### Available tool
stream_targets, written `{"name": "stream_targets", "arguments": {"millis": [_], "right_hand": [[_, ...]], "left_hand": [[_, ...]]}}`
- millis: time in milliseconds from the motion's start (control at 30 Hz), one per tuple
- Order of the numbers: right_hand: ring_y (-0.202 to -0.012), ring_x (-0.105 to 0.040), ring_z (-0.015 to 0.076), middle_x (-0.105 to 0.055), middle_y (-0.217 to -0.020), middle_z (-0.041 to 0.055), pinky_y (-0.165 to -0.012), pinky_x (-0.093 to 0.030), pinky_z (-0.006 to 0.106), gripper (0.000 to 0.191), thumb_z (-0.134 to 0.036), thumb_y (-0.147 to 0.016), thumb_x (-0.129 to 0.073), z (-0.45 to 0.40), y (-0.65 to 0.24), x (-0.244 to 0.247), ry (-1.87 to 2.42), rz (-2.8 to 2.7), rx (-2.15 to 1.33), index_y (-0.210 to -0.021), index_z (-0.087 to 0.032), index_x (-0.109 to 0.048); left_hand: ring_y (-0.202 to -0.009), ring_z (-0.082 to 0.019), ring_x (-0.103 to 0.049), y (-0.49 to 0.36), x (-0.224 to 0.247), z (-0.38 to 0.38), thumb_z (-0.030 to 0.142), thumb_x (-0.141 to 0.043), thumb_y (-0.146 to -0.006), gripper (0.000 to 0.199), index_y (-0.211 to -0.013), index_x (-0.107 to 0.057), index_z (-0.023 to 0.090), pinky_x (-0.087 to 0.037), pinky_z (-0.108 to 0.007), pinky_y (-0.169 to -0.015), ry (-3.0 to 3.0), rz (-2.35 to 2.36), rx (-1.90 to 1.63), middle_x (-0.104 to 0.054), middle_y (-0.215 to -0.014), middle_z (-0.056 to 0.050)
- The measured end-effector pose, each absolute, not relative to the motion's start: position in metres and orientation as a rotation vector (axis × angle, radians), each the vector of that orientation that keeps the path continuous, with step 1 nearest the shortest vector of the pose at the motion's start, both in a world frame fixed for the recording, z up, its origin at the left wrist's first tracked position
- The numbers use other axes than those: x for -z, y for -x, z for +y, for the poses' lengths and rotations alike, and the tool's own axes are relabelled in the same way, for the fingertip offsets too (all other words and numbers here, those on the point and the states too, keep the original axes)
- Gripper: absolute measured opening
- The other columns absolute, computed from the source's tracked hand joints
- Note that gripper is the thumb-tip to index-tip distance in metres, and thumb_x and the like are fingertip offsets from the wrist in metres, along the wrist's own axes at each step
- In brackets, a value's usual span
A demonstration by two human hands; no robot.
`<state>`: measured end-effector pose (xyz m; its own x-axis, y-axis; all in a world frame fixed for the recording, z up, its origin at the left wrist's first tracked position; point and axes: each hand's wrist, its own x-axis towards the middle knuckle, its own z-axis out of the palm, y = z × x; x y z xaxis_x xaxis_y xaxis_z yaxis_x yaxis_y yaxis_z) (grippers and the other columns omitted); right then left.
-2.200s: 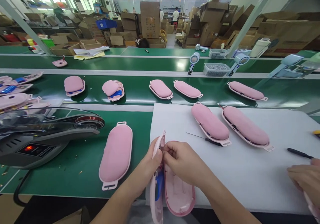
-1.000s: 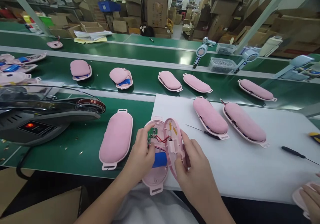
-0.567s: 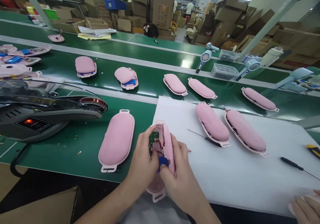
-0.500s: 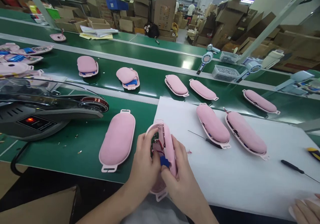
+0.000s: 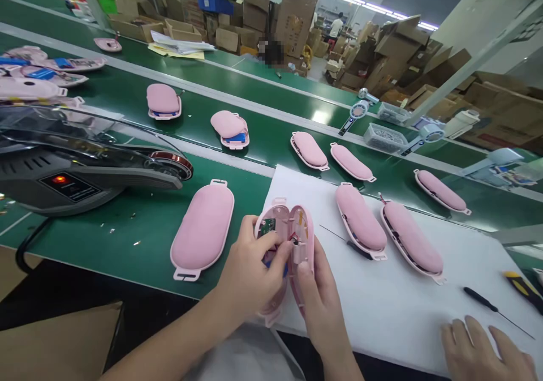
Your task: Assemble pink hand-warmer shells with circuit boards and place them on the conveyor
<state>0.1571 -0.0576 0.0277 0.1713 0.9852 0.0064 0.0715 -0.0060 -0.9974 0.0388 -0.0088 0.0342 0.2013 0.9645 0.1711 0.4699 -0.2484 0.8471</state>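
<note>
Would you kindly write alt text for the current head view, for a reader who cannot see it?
The left hand has its fingertips at red wires inside an open pink case held by the right hand. More pink cases and two slim screwdrivers lie on a white sheet, near another person's hand.

One open pink case (image 5: 306,222) and eight closed or lidded pink oval cases (image 5: 203,231) can be counted, plus one small pink shell (image 5: 107,45); the heap of pink parts (image 5: 31,89) overlaps too much to count. There are two black-handled screwdrivers (image 5: 479,298), two clear plastic bins (image 5: 386,137), one blue crate (image 5: 215,3) and one green basket (image 5: 106,4).
</note>
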Motion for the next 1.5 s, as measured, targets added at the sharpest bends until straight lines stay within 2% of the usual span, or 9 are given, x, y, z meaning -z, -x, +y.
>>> {"name": "stream_targets", "arguments": {"millis": [200,433,533,633,833,1033,1200,1367,1500], "right_hand": [[-0.136,-0.038,0.0272,-0.039,-0.148,0.0087,-0.112,-0.033,0.045,0.053,-0.039,-0.095,-0.049,-0.072,-0.162,-0.002,1.387,-1.308,-0.830,-0.144,-0.025,-0.036],[-0.139,-0.034,0.0234,-0.033,-0.152,0.0037,-0.109,-0.039,0.040,0.049,-0.035,-0.096,-0.044,-0.078,-0.164,0.000,1.392,-1.252,-0.912,-0.144,-0.031,-0.033],[-0.138,-0.035,0.0244,-0.036,-0.151,0.0048,-0.110,-0.038,0.041,0.050,-0.038,-0.094,-0.046,-0.070,-0.167,-0.010,1.354,-1.205,-1.028,-0.143,-0.028,-0.036],[-0.136,-0.039,0.0256,-0.041,-0.147,0.0056,-0.110,-0.037,0.042,0.053,-0.040,-0.090,-0.053,-0.064,-0.173,-0.013,1.331,-1.161,-1.065,-0.141,-0.026,-0.041],[-0.130,-0.046,0.0257,-0.049,-0.141,0.0079,-0.103,-0.045,0.040,0.051,-0.040,-0.091,-0.055,-0.059,-0.179,-0.011,1.252,-1.124,-1.100,-0.138,-0.024,-0.044],[-0.130,-0.045,0.0251,-0.046,-0.142,0.0082,-0.105,-0.041,0.042,0.050,-0.044,-0.095,-0.045,-0.053,-0.185,-0.007,1.232,-1.369,-0.987,-0.141,-0.024,-0.039],[-0.122,-0.052,0.0249,-0.053,-0.134,0.0088,-0.099,-0.045,0.039,0.043,-0.041,-0.098,-0.039,-0.053,-0.185,-0.007,1.255,-1.420,-0.910,-0.137,-0.022,-0.043],[-0.114,-0.056,0.0247,-0.057,-0.129,0.0093,-0.091,-0.048,0.035,0.042,-0.043,-0.096,-0.043,-0.054,-0.182,-0.009,1.324,-1.414,-0.904,-0.131,-0.022,-0.046],[-0.115,-0.056,0.0243,-0.057,-0.129,0.0095,-0.092,-0.049,0.035,0.042,-0.043,-0.096,-0.045,-0.055,-0.180,-0.009,1.327,-1.403,-0.922,-0.131,-0.022,-0.046]], "left_hand": [[-0.069,-0.017,-0.058,-0.027,-0.038,0.001,0.019,-0.045,-0.088,0.054,-0.137,-0.041,0.039,-0.051,-0.034,-0.064,-1.832,1.407,-0.792,-0.047,-0.098,-0.003],[-0.076,-0.020,-0.060,-0.032,-0.043,-0.002,0.018,-0.039,-0.089,0.033,-0.099,-0.068,0.029,-0.050,-0.035,-0.066,-1.918,1.424,-0.737,-0.046,-0.095,-0.005],[-0.069,-0.019,-0.057,-0.035,-0.042,-0.005,0.019,-0.039,-0.089,0.040,-0.122,-0.057,0.032,-0.048,-0.034,-0.061,-1.950,1.403,-0.770,-0.047,-0.097,-0.005],[-0.083,-0.022,-0.060,-0.036,-0.039,-0.004,0.021,-0.049,-0.086,0.067,-0.147,-0.024,0.033,-0.051,-0.037,-0.072,-1.833,1.352,-0.906,-0.052,-0.107,-0.006],[-0.110,-0.023,-0.055,-0.037,-0.030,0.008,0.026,-0.063,-0.079,0.042,-0.120,-0.055,0.024,-0.045,-0.035,-0.095,-1.329,0.890,-1.017,-0.055,-0.117,-0.007],[-0.077,-0.014,-0.059,-0.054,-0.014,0.009,0.058,-0.063,-0.078,0.056,-0.122,-0.043,0.030,-0.047,-0.027,-0.072,-0.748,0.541,-0.984,-0.061,-0.094,0.002],[-0.081,-0.012,-0.060,-0.065,-0.011,0.008,0.063,-0.063,-0.076,0.064,-0.128,-0.046,0.031,-0.047,-0.025,-0.077,-0.644,0.491,-1.015,-0.062,-0.099,0.002],[-0.100,-0.022,-0.062,-0.061,-0.013,0.007,0.062,-0.067,-0.072,0.089,-0.145,-0.025,0.034,-0.043,-0.040,-0.098,-0.659,0.528,-0.948,-0.063,-0.113,-0.005],[-0.109,-0.028,-0.060,-0.060,-0.010,0.006,0.063,-0.069,-0.069,0.092,-0.145,-0.029,0.030,-0.042,-0.045,-0.101,-0.670,0.534,-0.969,-0.064,-0.117,-0.009]]}}
